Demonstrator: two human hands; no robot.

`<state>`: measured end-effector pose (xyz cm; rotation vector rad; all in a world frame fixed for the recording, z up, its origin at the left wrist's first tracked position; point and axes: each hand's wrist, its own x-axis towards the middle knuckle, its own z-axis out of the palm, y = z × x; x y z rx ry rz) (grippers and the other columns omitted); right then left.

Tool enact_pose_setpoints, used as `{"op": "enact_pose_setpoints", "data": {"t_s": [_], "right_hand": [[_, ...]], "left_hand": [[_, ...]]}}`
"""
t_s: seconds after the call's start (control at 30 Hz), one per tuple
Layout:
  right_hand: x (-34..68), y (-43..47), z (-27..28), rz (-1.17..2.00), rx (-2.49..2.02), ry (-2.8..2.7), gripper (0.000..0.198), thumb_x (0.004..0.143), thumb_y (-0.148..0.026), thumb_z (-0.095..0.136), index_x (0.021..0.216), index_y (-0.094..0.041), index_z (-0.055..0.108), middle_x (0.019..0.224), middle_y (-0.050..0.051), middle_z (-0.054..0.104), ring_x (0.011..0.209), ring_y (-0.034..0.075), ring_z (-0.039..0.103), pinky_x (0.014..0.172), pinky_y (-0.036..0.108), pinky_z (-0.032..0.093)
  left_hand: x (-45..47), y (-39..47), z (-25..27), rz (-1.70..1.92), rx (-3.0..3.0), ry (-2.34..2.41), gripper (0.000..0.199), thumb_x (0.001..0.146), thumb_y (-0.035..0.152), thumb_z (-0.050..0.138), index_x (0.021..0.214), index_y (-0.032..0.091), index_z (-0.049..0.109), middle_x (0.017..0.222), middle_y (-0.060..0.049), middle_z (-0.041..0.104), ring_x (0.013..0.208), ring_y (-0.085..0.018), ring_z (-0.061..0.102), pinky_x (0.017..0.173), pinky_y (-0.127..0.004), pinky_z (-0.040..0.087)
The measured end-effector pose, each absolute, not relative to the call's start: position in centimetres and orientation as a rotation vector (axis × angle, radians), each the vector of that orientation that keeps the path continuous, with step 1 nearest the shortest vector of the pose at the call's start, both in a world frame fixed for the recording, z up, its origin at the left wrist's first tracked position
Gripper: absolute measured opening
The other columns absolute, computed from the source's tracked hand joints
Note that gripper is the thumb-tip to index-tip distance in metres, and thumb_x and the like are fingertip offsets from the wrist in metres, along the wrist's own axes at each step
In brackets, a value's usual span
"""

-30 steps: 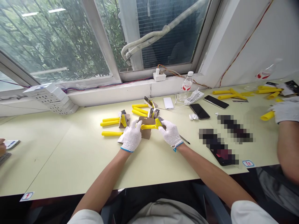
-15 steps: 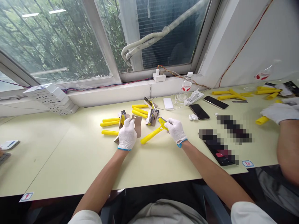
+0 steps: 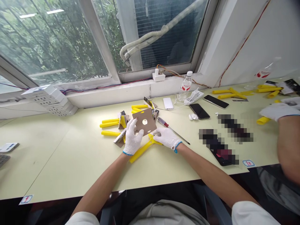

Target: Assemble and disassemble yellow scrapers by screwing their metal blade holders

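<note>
Both my hands wear white knit gloves with blue cuffs. Between the fingers and thumb of my left hand (image 3: 133, 138) is a brown cardboard backing card (image 3: 144, 122) with a round hole in its middle and slots at its edges. My right hand (image 3: 167, 137) pinches the head end of a yellow-handled scraper (image 3: 142, 150), just below the card's right corner. Its handle slants down to the left; the blade is hidden. A screwdriver (image 3: 176, 131) lies just behind my right hand. Left of the card lie several carded yellow scrapers (image 3: 110, 124), others partly behind it.
A white power bank (image 3: 168, 103), a water bottle (image 3: 185, 87), two phones (image 3: 199, 111) and an earbud case (image 3: 193, 117) lie toward the back. White boxes (image 3: 50, 99) are stacked at the left sill. At right, a co-worker's gloved hand (image 3: 278, 111) is beside yellow handles.
My left hand has lifted the card and turned its face toward me, moving right. My right hand has brought the scraper down and left, uncovering the screwdriver.
</note>
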<state>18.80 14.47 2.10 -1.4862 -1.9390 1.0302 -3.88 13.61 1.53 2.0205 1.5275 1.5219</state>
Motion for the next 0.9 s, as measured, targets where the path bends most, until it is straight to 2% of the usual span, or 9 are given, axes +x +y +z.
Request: {"op": "enact_pose_setpoints", "data": {"t_s": [0.1,0.17,0.3,0.43,0.53,0.6,0.67,0.8,0.9], "right_hand": [[18.9,14.4,2.3,0.988,-1.506,-1.955,0.037,0.086,-0.046,0.077,0.108,-0.017,0.081,0.095,0.008,0.082,0.085,0.021,0.076,0.074,0.028,0.055],[19.1,14.4,2.4,0.964,-1.500,-1.947,0.046,0.086,-0.055,0.078,0.111,-0.016,0.081,0.097,0.010,0.082,0.089,0.022,0.077,0.079,0.029,0.056],[19.3,14.5,2.6,1.050,-1.302,-1.825,0.044,0.097,-0.056,0.065,0.114,-0.018,0.080,0.108,0.008,0.082,0.098,0.021,0.076,0.084,0.028,0.056],[19.1,14.8,2.4,1.175,-1.297,-1.570,0.035,0.093,-0.045,0.065,0.101,-0.015,0.079,0.097,0.005,0.080,0.087,0.017,0.071,0.075,0.024,0.055],[19.2,15.4,2.1,1.275,-1.265,-1.449,0.033,0.090,-0.043,0.066,0.099,-0.013,0.077,0.079,0.003,0.072,0.064,0.012,0.058,0.058,0.022,0.045],[19.6,16.0,1.9,1.264,-1.290,-1.369,0.042,0.098,-0.051,0.055,0.101,-0.013,0.073,0.067,0.002,0.063,0.052,0.010,0.045,0.049,0.022,0.035],[20.2,16.6,1.8,1.175,-1.332,-1.347,0.053,0.107,-0.057,0.041,0.108,-0.012,0.069,0.069,0.003,0.063,0.052,0.010,0.046,0.048,0.022,0.035],[21.7,17.6,1.6,1.010,-1.406,-1.398,0.050,0.109,-0.057,0.051,0.120,-0.011,0.067,0.095,0.007,0.071,0.075,0.011,0.064,0.068,0.025,0.055],[22.4,17.5,1.4,0.874,-1.460,-1.469,0.041,0.106,-0.050,0.064,0.125,-0.013,0.069,0.116,0.009,0.071,0.099,0.016,0.069,0.090,0.034,0.062]], "left_hand": [[-3.5,13.6,1.5,1.513,1.835,1.482,0.063,0.095,0.023,0.062,0.157,0.021,0.052,0.162,-0.016,0.050,0.147,-0.032,0.057,0.110,-0.042,0.061],[-3.4,13.6,1.5,1.474,1.699,1.454,0.066,0.096,0.026,0.063,0.160,0.022,0.048,0.156,-0.015,0.057,0.134,-0.029,0.067,0.103,-0.042,0.064],[-3.5,13.6,1.3,1.335,1.519,1.356,0.068,0.098,0.031,0.064,0.163,0.021,0.045,0.114,-0.008,0.077,0.096,-0.023,0.078,0.088,-0.040,0.068],[-3.5,13.5,1.4,1.218,1.448,1.152,0.058,0.093,0.034,0.069,0.148,0.019,0.056,0.109,-0.007,0.080,0.096,-0.023,0.080,0.090,-0.041,0.067],[-3.4,13.4,1.6,1.108,1.487,1.133,0.054,0.091,0.034,0.071,0.140,0.017,0.061,0.108,-0.007,0.080,0.096,-0.022,0.079,0.087,-0.037,0.065],[-3.5,13.3,1.7,1.011,1.560,1.223,0.056,0.090,0.032,0.071,0.143,0.018,0.062,0.102,-0.005,0.079,0.087,-0.020,0.077,0.078,-0.032,0.063],[-3.6,13.3,1.8,0.907,1.621,1.310,0.058,0.090,0.031,0.071,0.146,0.020,0.061,0.094,-0.002,0.077,0.077,-0.018,0.074,0.070,-0.029,0.059],[-4.1,13.4,1.7,0.786,1.734,1.357,0.054,0.090,0.033,0.071,0.142,0.019,0.064,0.083,0.001,0.073,0.075,-0.019,0.071,0.069,-0.029,0.057],[-4.3,13.4,1.7,0.727,1.912,1.305,0.046,0.089,0.033,0.073,0.133,0.020,0.070,0.093,-0.001,0.073,0.078,-0.018,0.070,0.075,-0.032,0.059]]}}
